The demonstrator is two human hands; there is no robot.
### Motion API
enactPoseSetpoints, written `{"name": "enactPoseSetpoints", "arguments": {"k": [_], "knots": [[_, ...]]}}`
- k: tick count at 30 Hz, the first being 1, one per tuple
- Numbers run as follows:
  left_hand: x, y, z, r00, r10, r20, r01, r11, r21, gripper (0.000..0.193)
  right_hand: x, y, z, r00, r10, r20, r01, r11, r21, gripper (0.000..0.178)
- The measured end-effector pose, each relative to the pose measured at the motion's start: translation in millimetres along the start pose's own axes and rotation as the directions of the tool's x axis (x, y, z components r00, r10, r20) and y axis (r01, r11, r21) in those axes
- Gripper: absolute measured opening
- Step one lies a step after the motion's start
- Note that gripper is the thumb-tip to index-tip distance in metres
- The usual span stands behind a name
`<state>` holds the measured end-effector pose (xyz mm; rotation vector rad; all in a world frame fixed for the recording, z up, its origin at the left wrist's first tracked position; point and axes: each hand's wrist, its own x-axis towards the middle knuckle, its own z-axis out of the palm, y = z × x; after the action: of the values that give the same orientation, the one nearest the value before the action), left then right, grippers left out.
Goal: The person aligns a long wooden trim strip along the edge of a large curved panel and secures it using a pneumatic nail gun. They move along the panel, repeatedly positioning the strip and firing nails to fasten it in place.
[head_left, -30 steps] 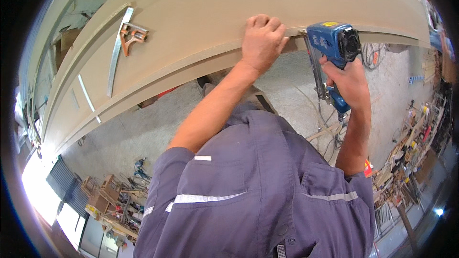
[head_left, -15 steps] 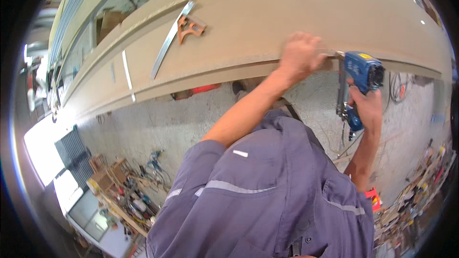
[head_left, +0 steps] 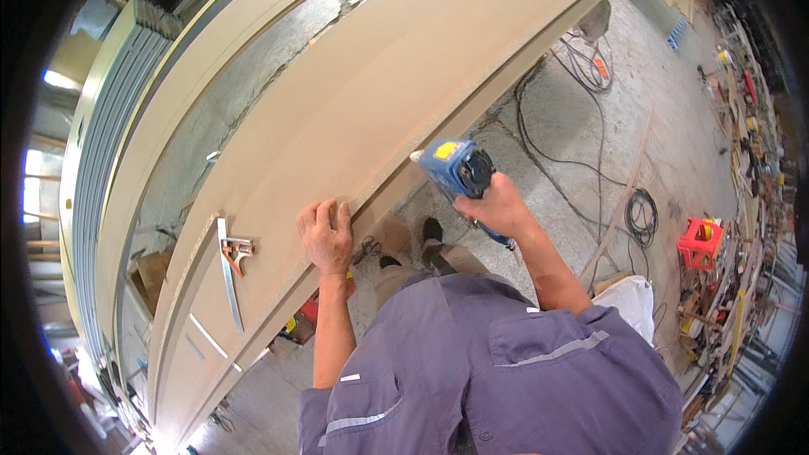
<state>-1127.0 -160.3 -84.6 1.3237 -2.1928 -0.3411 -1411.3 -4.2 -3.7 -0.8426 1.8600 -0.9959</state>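
My right hand point(head_left: 499, 206) is wrapped around the handle of a blue nail gun point(head_left: 459, 167). The gun's nose is at the near edge of a long tan board point(head_left: 396, 93); whether it touches cannot be told. My left hand point(head_left: 327, 240) rests on the same edge, nearer my left side, its fingers laid over the top face and a little apart. A narrow strip point(head_left: 497, 88) runs along under that edge. Left of my left hand, a combination square point(head_left: 229, 274) with an orange head lies on the board. A thin white strip point(head_left: 211, 339) lies nearer its left end.
Stacked panels point(head_left: 139, 84) and a curved tan board point(head_left: 181, 88) stand beyond, at the left. Black cable point(head_left: 642, 215) coils on the concrete floor at right, by a red crate point(head_left: 701, 243) and a white sack point(head_left: 628, 303). Scrap timber and tools point(head_left: 742, 227) line the far right.
My view has turned, so the board now runs diagonally. The nail gun and my left hand are farther apart along the edge. My right hand still grips the gun.
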Motion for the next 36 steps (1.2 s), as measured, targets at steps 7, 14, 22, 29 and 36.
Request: {"name": "enactPoseSetpoints", "arguments": {"k": [7,14,22,29,36], "knots": [[-0.2,-1.8,-4.1,0.999,0.015,0.034,-0.016,1.000,0.007,0.022,-64.4,80.0,-13.9,0.944,0.247,-0.219,-0.267,0.962,-0.067,0.026],[6.6,8.6,-10.3,0.995,0.044,0.094,-0.040,0.998,-0.048,0.021,-185.4,301.6,5.2,0.630,0.670,-0.392,-0.756,0.644,-0.116,0.035],[42.4,38.4,22.2,0.967,0.056,0.248,-0.020,0.989,-0.145,0.022,-377.4,414.9,64.8,0.265,0.891,-0.369,-0.958,0.286,0.000,0.052],[91.1,125.2,113.3,0.960,0.153,0.236,-0.123,0.983,-0.137,0.029,-324.2,416.4,-4.1,0.353,0.871,-0.341,-0.894,0.421,0.150,0.046],[131.8,220.0,178.6,0.974,0.186,0.132,-0.190,0.982,0.016,0.037,-215.1,406.2,-148.3,0.511,0.763,-0.397,-0.652,0.645,0.400,0.030]]}}
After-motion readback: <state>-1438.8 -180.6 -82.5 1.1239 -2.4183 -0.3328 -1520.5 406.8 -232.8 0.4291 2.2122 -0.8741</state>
